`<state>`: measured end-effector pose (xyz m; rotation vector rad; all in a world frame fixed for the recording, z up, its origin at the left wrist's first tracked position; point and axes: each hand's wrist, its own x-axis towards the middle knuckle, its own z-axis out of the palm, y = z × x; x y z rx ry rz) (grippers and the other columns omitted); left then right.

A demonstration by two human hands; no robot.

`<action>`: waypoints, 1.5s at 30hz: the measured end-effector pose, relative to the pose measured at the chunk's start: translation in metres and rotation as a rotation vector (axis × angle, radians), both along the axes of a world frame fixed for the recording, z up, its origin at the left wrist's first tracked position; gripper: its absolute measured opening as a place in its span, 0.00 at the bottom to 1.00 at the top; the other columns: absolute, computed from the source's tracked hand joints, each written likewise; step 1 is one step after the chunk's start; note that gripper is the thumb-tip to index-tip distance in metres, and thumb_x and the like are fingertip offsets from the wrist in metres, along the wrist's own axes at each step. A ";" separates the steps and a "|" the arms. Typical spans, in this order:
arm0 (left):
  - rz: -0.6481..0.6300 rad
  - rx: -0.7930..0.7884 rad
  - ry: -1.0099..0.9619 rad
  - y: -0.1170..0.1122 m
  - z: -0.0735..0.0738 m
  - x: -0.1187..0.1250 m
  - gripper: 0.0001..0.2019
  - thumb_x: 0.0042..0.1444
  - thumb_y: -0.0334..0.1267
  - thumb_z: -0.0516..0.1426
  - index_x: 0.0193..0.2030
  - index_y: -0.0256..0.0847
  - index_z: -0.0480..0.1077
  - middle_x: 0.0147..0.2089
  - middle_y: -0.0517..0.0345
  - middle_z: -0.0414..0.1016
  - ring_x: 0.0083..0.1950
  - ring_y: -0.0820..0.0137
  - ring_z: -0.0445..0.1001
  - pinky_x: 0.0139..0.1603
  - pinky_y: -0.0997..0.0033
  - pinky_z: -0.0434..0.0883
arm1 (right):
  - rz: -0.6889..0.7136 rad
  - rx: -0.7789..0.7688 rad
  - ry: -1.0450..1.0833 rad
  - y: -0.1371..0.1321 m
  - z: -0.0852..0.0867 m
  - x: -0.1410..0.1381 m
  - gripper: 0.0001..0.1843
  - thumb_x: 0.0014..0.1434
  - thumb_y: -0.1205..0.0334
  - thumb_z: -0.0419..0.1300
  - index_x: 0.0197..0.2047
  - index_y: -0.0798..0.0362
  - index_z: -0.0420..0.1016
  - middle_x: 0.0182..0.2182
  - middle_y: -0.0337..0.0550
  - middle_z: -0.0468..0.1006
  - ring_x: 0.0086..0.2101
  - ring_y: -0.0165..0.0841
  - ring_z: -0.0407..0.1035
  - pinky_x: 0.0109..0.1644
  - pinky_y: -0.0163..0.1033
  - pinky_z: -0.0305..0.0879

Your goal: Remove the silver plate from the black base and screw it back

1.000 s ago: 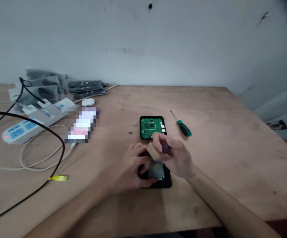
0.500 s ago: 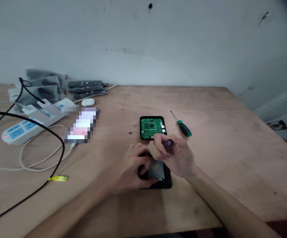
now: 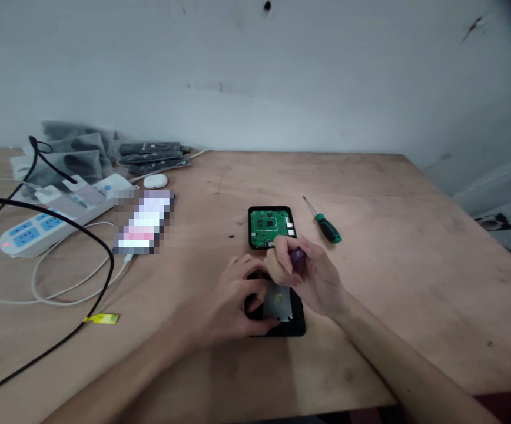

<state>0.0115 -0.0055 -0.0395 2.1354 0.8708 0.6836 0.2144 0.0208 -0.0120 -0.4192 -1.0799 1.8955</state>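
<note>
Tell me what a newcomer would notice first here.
Probably the bright green circuit board in its square black case, just beyond the left hand and right hand. Next, the dark purple handle gripped in the right hand, above a silvery metal plate. At left, a bright-screened, pixelated phone lies beside a white power strip.

On my monitor I read purple on the stubby handle, dull silver with a yellowish patch on the metal plate, black on the panel. I see a green circuit board with a white outlined rectangle, a green-and-black screwdriver, a white power strip with blue sockets, a yellow tag and a pinkish-brown table.
</note>
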 end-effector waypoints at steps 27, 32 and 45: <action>0.009 -0.010 0.015 0.000 0.004 0.002 0.24 0.55 0.40 0.75 0.26 0.39 0.62 0.56 0.56 0.77 0.56 0.60 0.72 0.57 0.56 0.67 | -0.014 -0.007 -0.057 0.000 -0.002 -0.002 0.36 0.76 0.30 0.53 0.27 0.50 0.67 0.22 0.34 0.56 0.25 0.33 0.47 0.32 0.43 0.45; 0.018 0.012 0.032 0.001 0.003 0.002 0.25 0.55 0.43 0.75 0.25 0.39 0.62 0.52 0.55 0.77 0.53 0.59 0.72 0.57 0.54 0.67 | 0.001 -0.019 -0.063 -0.001 -0.001 -0.001 0.31 0.74 0.34 0.55 0.28 0.49 0.68 0.23 0.34 0.55 0.25 0.33 0.45 0.32 0.42 0.44; 0.025 0.007 0.046 0.000 0.004 0.001 0.24 0.55 0.42 0.74 0.26 0.39 0.63 0.50 0.55 0.76 0.52 0.60 0.73 0.54 0.55 0.69 | 0.003 -0.041 -0.040 -0.003 0.002 -0.002 0.21 0.69 0.42 0.63 0.36 0.50 0.67 0.23 0.30 0.53 0.24 0.30 0.41 0.29 0.39 0.41</action>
